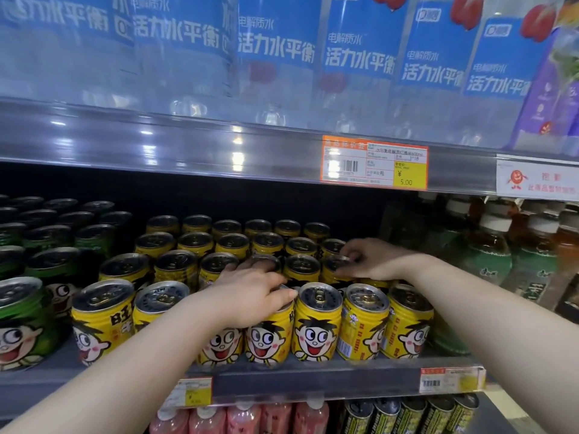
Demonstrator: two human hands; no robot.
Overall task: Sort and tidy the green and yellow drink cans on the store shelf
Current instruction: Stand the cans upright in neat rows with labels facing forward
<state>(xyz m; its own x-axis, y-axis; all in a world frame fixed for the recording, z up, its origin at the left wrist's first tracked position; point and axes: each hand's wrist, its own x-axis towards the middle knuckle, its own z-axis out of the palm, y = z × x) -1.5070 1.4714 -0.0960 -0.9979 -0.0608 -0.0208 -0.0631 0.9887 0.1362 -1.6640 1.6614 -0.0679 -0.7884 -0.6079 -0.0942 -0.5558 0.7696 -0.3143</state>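
Fingers (347, 249) of the right hand (369, 261) curled over the lid of a second-row can (333, 270), thumb at its near rim, pinching it by the top. Those of the left hand (253, 289) lay close together across another lid further left in that row, the palm over a front can. Whether they clasped anything could not be told. The step looked like squaring up the second row of the yellow block. The store shelf (313, 382) held the whole stock. The yellow cans (316, 324) filled its middle, several rows deep. The green cans (18, 324) stood in their own group at the left, a dark gap between the two colours. Every can in view was upright and sealed, with its pull tab flat, so nothing of the contents showed. By that layout the colours seemed already separated, and what remained was alignment and facing. One front can (360, 324) showed its barcode side rather than the cartoon face. The likely next move called for sliding the pinched can into line without knocking its close-packed neighbours, then turning the front labels forward.
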